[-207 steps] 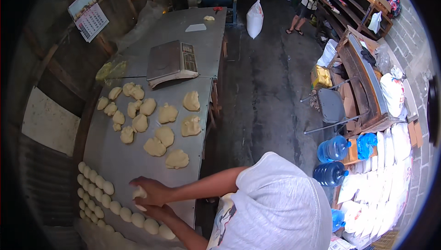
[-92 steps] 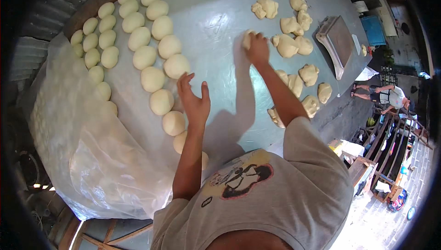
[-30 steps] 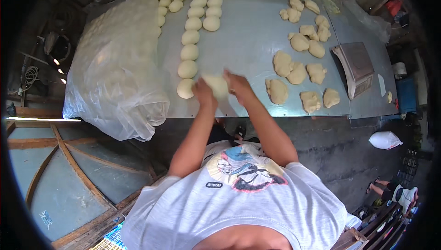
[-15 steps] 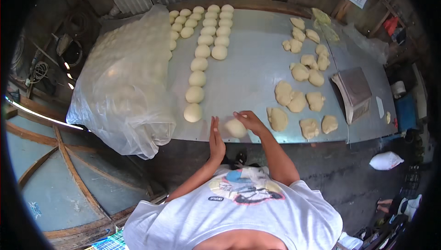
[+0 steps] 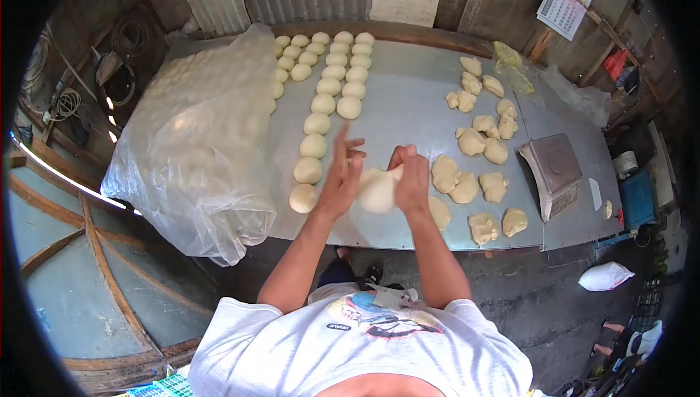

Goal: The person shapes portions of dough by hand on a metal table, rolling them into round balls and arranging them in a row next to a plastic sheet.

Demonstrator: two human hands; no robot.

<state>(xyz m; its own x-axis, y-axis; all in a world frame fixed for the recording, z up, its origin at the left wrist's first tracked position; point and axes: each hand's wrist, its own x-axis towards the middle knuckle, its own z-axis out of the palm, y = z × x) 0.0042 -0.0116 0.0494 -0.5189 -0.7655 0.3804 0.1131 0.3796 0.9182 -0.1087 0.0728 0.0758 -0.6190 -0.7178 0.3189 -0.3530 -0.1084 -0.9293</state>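
A smooth pale dough ball [image 5: 378, 194] is between my hands over the near part of the metal table. My right hand [image 5: 410, 178] is closed, its fingers pinching the ball's upper right side. My left hand [image 5: 341, 178] is open, fingers stretched out and a little blurred, along the ball's left side; whether the palm touches it I cannot tell. Left of it, a long row of round dough balls [image 5: 313, 145] runs away from me, with shorter rows beyond. Right of my right hand lie several rough dough pieces [image 5: 464, 187], one partly hidden behind my forearm.
Clear plastic sheeting [image 5: 189, 149] covers many rounded lumps at the left of the table [image 5: 408, 80]. A weighing scale [image 5: 552, 174] stands at the right. More crumpled plastic [image 5: 580, 98] lies at the far right. A white sack [image 5: 605, 277] is on the floor.
Both hands have moved up from the table's near edge with the dough ball. My right hand has closed on the ball; my left fingers have spread. The view has tilted slightly.
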